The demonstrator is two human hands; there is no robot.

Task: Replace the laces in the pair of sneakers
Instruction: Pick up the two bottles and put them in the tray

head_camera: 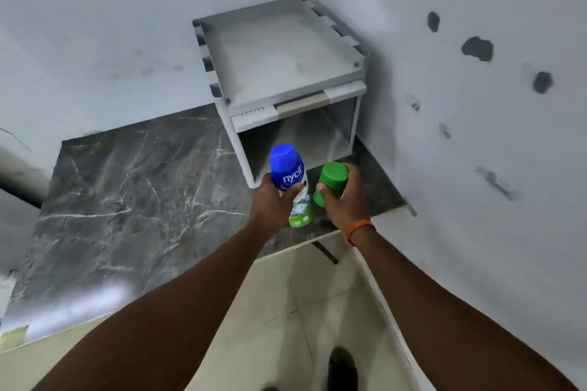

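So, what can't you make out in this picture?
All in the head view:
1. The bottle: the left hand covers part of its label; only "nycil" reads.
2. The green jar: the right hand wraps it, hiding any label.
3. The dark shape on the floor: blurred and cut off by the bottom edge; maybe a shoe.
4. Whether the bottle touches the counter: cannot tell from above.

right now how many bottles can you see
2: the blue-capped Nycil bottle held in the left grip, and the green bottle held in the right grip. Others may be hidden.
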